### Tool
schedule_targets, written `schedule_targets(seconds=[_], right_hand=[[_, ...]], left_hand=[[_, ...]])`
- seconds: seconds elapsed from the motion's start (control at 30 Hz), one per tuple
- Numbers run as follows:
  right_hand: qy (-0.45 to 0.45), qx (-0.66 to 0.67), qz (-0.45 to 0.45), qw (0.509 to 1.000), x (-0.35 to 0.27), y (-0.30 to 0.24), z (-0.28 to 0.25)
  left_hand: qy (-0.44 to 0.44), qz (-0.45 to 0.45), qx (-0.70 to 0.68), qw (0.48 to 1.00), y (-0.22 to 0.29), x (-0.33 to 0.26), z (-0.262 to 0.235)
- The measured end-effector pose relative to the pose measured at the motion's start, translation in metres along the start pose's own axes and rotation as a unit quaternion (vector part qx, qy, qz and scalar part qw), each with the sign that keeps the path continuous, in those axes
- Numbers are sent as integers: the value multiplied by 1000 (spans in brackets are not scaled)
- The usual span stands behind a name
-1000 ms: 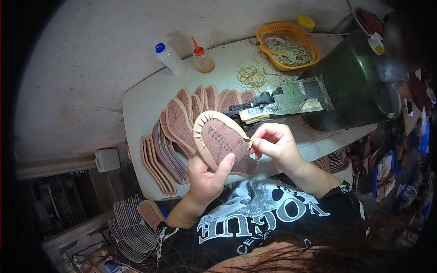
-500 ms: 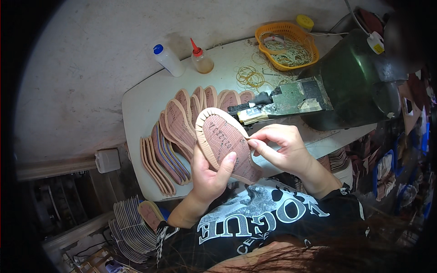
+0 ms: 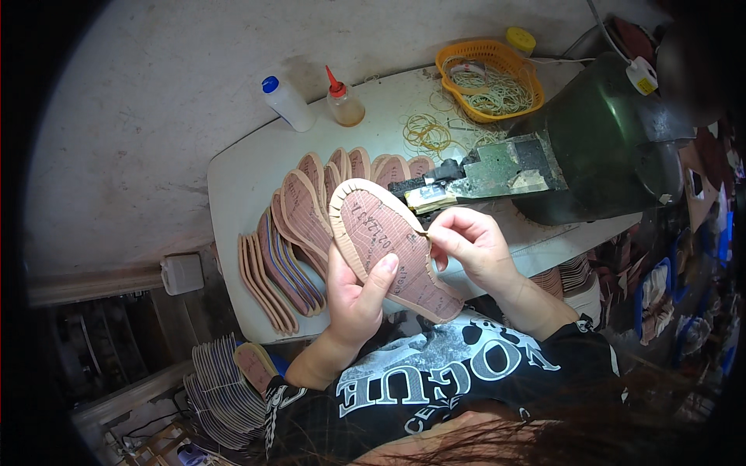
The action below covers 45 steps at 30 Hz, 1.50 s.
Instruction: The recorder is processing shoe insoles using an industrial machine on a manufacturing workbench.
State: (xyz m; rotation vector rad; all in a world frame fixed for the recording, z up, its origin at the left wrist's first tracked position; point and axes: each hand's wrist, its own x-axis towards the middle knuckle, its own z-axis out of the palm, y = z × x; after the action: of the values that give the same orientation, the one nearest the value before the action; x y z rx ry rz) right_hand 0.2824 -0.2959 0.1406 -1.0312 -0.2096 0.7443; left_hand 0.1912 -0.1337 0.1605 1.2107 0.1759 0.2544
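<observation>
My left hand (image 3: 359,297) grips a shoe insole (image 3: 386,247) from its left edge, the thumb lying across its brown, lined underside and the fingers behind. A beige edging is folded over in small pleats round its toe end, which tilts up and away from me. At the insole's right edge my right hand (image 3: 475,247) is closed in a pinch on the edging, thumb against forefinger. Behind the held piece, more insoles (image 3: 305,203) lie overlapping in a fanned row on the white table (image 3: 241,180).
A green machine (image 3: 598,132) with a flat arm stands at the right. Farther back are an orange basket (image 3: 497,115) of elastic bands, loose bands (image 3: 426,133), a red-tipped bottle (image 3: 346,109) and a blue-capped bottle (image 3: 287,104). Stacked insoles (image 3: 221,388) sit low at the left.
The insole has turned slightly and shifted, showing more of its narrow end at the lower right. My right hand still pinches the edge, its fingers bent a little differently.
</observation>
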Motion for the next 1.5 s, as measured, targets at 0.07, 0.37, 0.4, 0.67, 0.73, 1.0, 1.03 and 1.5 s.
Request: schedule_targets(seconds=[0.07, 0.37, 0.4, 0.67, 0.73, 1.0, 1.03, 1.5], right_hand=[[-42, -56, 10, 997, 3, -7, -1], [-144, -215, -23, 966, 10, -44, -6], [-143, -289, -60, 945, 9, -47, -7], [8, -150, -13, 989, 1, -18, 4], [16, -76, 0, 997, -1, -15, 6], [91, -63, -97, 989, -2, -6, -1], [88, -67, -130, 985, -1, -7, -14], [-63, -100, 114, 987, -53, 21, -5]], left_hand=[[-8, 0, 8, 1000, 1, -1, 1], [-46, 48, 107, 992, 2, 0, -6], [-46, 60, 144, 987, 2, 0, -5], [-5, 118, 217, 969, -3, -5, 2], [11, 90, 164, 982, -2, -5, 2], [25, 92, 134, 986, 2, 1, -3], [60, 45, 22, 997, 4, 5, -2], [27, -34, 98, 994, -29, 75, -20]])
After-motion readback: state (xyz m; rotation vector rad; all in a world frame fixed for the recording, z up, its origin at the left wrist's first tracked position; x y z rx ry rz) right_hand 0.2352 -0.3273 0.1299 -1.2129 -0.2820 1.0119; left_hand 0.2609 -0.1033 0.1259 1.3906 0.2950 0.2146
